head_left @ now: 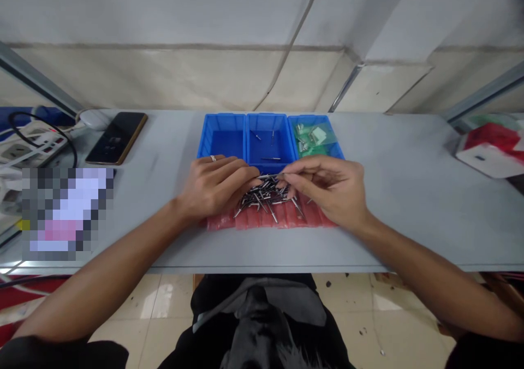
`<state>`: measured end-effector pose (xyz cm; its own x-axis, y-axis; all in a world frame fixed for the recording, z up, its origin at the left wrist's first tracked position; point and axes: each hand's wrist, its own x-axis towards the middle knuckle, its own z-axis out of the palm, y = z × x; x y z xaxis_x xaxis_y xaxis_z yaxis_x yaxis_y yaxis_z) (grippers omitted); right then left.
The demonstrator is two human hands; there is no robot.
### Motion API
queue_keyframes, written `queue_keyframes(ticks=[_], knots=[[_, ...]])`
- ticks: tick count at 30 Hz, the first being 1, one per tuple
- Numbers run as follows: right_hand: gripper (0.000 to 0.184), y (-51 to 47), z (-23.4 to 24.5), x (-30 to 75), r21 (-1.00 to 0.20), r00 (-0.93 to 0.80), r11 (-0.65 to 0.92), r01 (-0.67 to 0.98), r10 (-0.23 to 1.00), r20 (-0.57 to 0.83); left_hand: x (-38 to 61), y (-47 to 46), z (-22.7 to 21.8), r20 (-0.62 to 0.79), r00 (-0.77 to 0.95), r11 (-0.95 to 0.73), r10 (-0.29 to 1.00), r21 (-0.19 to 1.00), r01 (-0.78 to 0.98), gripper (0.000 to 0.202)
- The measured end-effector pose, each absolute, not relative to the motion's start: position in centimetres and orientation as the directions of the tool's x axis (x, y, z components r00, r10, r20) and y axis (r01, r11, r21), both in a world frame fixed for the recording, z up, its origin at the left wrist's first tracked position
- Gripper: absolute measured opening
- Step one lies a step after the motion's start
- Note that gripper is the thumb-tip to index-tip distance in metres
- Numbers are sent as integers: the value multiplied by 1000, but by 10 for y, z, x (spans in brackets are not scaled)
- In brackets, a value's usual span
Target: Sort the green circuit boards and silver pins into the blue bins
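A slender metal pin (pixel 268 177) spans the gap between my two hands, above a pile of similar metal pins (pixel 268 197). My left hand (pixel 219 186) has its fingers bent over the pin's left end; the thumb is mostly hidden. At the other end, my right hand (pixel 333 186) pinches the pin between thumb and forefinger. Red plastic packaging (pixel 256 220) lies under the pile. Just behind my hands stand three joined blue bins: a left bin (pixel 223 119), a middle bin (pixel 266 119) holding a few loose pins, and a right bin (pixel 309 119) with green-tinted plastic bags.
A dark phone (pixel 117 138) rests on the grey table (pixel 409 194) at left, near a pixelated screen (pixel 69 210). Power strips and cables (pixel 41 140) crowd the left edge. A white box (pixel 489 159) with red material sits far right. The wall closes off the back.
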<state>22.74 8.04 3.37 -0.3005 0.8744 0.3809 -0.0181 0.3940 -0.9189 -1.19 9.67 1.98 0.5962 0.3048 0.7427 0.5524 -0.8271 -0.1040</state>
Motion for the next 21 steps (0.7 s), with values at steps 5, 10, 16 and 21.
queue_keyframes(ticks=[5,10,16,21], knots=[[10,79,36,228,-937,-292,350,-5,896,336,-11,96,21,742,600,-835,298,-102,541,7],[9,82,33,228,-940,-268,341,-13,904,332,-12,95,21,770,557,-833,312,-60,549,18],[33,93,34,234,-938,-260,341,-54,903,343,-13,95,19,803,476,-769,359,-34,638,17],[28,93,28,237,-592,-608,741,318,638,472,-13,95,20,774,519,-780,363,-54,624,17]])
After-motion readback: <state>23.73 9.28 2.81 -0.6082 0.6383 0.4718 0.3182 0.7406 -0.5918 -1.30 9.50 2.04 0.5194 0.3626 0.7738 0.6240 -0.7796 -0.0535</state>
